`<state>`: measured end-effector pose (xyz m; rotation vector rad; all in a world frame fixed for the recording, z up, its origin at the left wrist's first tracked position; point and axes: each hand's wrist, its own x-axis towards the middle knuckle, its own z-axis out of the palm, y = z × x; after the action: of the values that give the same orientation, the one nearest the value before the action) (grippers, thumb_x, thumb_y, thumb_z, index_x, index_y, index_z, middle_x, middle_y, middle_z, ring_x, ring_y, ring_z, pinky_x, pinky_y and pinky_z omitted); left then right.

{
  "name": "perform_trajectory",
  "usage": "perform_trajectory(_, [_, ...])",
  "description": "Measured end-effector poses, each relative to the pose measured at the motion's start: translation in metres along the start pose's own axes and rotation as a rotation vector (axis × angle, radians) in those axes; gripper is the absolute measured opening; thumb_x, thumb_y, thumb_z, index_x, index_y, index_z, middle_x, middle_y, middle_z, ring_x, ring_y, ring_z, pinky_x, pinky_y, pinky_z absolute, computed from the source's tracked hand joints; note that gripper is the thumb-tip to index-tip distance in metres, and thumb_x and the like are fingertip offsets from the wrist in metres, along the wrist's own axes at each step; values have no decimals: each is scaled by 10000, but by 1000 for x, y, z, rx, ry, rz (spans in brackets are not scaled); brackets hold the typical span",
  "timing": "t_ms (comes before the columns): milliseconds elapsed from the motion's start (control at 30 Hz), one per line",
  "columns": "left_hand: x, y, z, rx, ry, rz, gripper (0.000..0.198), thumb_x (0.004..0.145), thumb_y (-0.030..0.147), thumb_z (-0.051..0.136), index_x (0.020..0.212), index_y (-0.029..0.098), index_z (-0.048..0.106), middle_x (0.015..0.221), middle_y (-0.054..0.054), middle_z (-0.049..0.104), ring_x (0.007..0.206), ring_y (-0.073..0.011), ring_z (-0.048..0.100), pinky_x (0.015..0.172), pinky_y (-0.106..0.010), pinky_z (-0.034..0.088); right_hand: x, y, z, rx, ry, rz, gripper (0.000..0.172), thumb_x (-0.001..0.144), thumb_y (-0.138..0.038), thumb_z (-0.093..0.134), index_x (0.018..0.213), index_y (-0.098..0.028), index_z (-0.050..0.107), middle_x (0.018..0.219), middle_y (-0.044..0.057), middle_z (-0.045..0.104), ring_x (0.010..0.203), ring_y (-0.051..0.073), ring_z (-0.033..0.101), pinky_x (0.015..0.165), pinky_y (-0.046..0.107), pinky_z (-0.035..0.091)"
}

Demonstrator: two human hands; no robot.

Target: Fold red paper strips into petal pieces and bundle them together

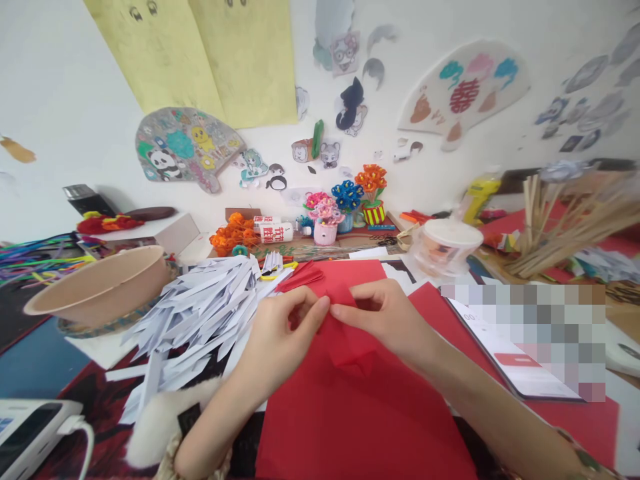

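My left hand [290,330] and my right hand [387,320] meet over the middle of the desk. Between them is a thin piece of red paper [353,350], pinched by the thumb and fingers of each hand. Its folded lower end hangs below my fingers, and the thumb tips almost touch. Under the hands lies a large sheet of red paper [360,420]. Behind my left hand are a few narrow red strips [303,275], near the yellow handles of a pair of scissors [277,272]. The fingertips behind the paper are partly hidden.
White folded paper strips [200,300] pile up at left, beside a beige bowl [100,283]. A tablet [520,353] lies on red paper at right. Behind stand flower pots [325,233], a lidded tub [447,243] and wooden sticks [555,233]. A white device [35,427] sits front left.
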<state>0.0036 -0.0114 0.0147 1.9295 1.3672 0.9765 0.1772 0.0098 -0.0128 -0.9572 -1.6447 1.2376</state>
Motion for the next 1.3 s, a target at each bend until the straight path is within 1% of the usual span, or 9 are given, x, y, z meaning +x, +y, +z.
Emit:
perform_trajectory(100, [-1,-3,4,-73,27,9,390,877,428,522,566,194,497,530,38,465,522,-114,403,528,-245,310,0,-1,1,9,21,14,502,791,-421,684,511,-205,327,564,-68,233,536,94,212,503,274,163])
perform_trajectory(267, [2,-6,0,-146,-39,-44,465,900,499,495,551,192,501,513,30,478,489,-108,411,507,-243,307,-2,-9,1,70,-10,34,366,804,-394,657,553,-189,487,571,-48,365,543,105,321,509,267,239])
perform_trajectory(500, [2,0,-9,-277,-116,-92,280,830,418,638,696,174,612,587,38,513,543,-96,421,508,-218,309,0,-7,-1,-40,40,-3,496,786,-303,638,535,-218,219,566,-75,177,527,82,174,479,265,131])
perform_trajectory(767, [2,1,-12,-403,-124,-178,256,779,407,710,749,161,646,590,40,540,544,-80,430,500,-204,298,0,-7,-6,-61,-66,34,411,799,-331,665,533,-196,383,559,-71,287,521,83,268,485,253,193])
perform_trajectory(867, [2,-2,-12,-479,-43,-198,245,794,388,703,764,163,611,602,32,593,535,-80,452,514,-202,342,3,-8,-10,89,16,44,245,827,-440,667,799,-197,655,714,-10,562,633,122,497,537,240,354])
perform_trajectory(933, [2,-3,-12,-559,38,-216,230,804,365,697,779,165,585,637,19,639,527,-77,470,521,-201,372,5,-7,-13,222,125,25,384,818,-516,674,1067,-223,663,858,25,642,735,152,585,595,249,431])
perform_trajectory(1000, [2,-4,-10,-651,91,-232,228,788,338,715,781,162,572,691,1,675,539,-76,506,531,-198,395,8,-6,-15,329,167,24,499,790,-560,698,1156,-230,620,885,29,661,710,150,609,595,256,463])
perform_trajectory(1167, [-3,-1,4,-784,93,-231,222,774,311,732,760,152,577,683,1,667,594,-88,573,583,-198,439,6,-2,-2,351,14,27,321,760,-472,770,845,-179,671,769,20,686,604,115,603,592,252,497])
perform_trajectory(1300, [-6,1,14,-786,76,-231,233,774,300,735,727,166,549,629,28,631,578,-81,543,578,-194,427,3,-3,5,295,67,-10,223,792,-384,752,734,-177,696,690,11,689,601,115,609,586,240,495])
